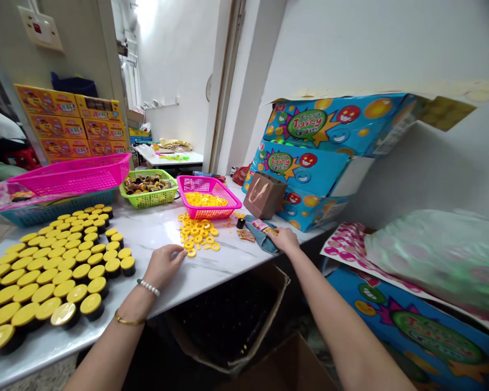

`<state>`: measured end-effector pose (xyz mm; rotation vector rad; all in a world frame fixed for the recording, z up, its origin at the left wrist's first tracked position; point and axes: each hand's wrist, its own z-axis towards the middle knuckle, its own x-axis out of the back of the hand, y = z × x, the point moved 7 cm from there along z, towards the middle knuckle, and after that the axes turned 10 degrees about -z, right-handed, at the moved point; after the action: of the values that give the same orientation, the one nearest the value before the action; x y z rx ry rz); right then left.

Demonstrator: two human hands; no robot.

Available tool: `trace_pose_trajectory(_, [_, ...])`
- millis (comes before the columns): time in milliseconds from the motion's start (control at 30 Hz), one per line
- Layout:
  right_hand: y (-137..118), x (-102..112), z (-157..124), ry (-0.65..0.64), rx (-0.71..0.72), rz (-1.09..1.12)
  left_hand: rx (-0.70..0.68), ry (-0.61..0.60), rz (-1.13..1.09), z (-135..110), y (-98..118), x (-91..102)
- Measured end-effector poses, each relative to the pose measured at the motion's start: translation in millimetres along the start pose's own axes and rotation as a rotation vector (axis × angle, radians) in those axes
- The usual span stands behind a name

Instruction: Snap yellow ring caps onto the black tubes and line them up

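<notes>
My left hand [163, 264] rests on the white marble table [155, 228], fingers curled, fingertips touching the near edge of a loose pile of yellow rings [198, 233]. What, if anything, it pinches is too small to see. My right hand [284, 239] lies knuckles-up on a blue cloth [263, 236] near the table's right end, beside small sweet packets [259, 225]. Its fingers are bent over the cloth. A small black cap [240, 222] stands just behind the packets.
Rows of black jars with yellow lids [57, 271] fill the table's left. Behind are a pink basket of rings [207, 196], a green basket [149, 187], a large pink basket [71, 174], a brown paper bag [263, 195] and blue gum cartons [309, 157]. An open cardboard box [228, 320] sits below.
</notes>
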<state>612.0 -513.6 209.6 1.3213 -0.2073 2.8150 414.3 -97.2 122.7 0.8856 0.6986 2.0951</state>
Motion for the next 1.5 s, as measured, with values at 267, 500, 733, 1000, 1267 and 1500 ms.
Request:
trace_pose_trajectory(267, [11.8, -3.8, -0.4, 0.032, -0.136, 0.149, 0.0, 0.005, -0.003, -0.5, 2.0, 1.9])
trace_pose_trajectory(500, [18.8, 10.1, -15.3, 0.201, -0.21, 0.308, 0.027, 0.019, -0.007, 0.2, -0.8, 1.7])
trace_pose_trajectory(733, [25.2, 13.1, -2.3, 0.199, -0.26, 0.302, 0.042, 0.021, -0.018, 0.4, -0.7, 3.4])
trace_pose_trajectory(1000, [-21.4, 25.8, -11.3, 0.169, -0.04, 0.177, 0.045, 0.015, -0.007, 0.7, 0.3, 2.8])
trace_pose_trajectory(1267, [-102.6, 3.7, -20.4, -0.144, 0.279, 0.029, 0.061, 0.011, 0.018, 0.2, 0.0, 3.4])
trace_pose_trajectory(1500, [-110.3, 3.1, -17.1, -0.227, 0.358, -0.093, 0.036, 0.013, 0.029, 0.3, 1.0, 1.5])
